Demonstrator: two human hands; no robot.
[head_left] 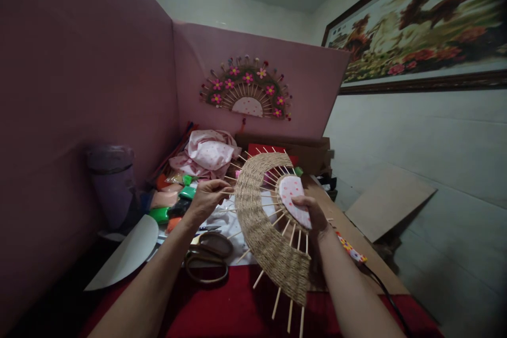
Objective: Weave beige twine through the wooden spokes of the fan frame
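A half-round woven fan [257, 227] of tan cord on thin wooden sticks is held up over the table, tilted with its curved edge to the left. My right hand [311, 211] grips its base, the thumb lying on a white half-disc [291, 195] with pink spots. At the outer edge, my left hand [212, 198] pinches the tip of one stick, fingers closed. Bare stick ends stick out beyond the woven band. Part of my right hand is hidden behind the fan.
Scissors [208, 259] lie left of the fan on red cloth [222, 306]. Behind are colored clay packs [164, 198] and spotted fabric [212, 150]. A flowered fan [247, 87] hangs on the pink panel [309, 84]. At right lies a flower-patterned tool with a cord [350, 248].
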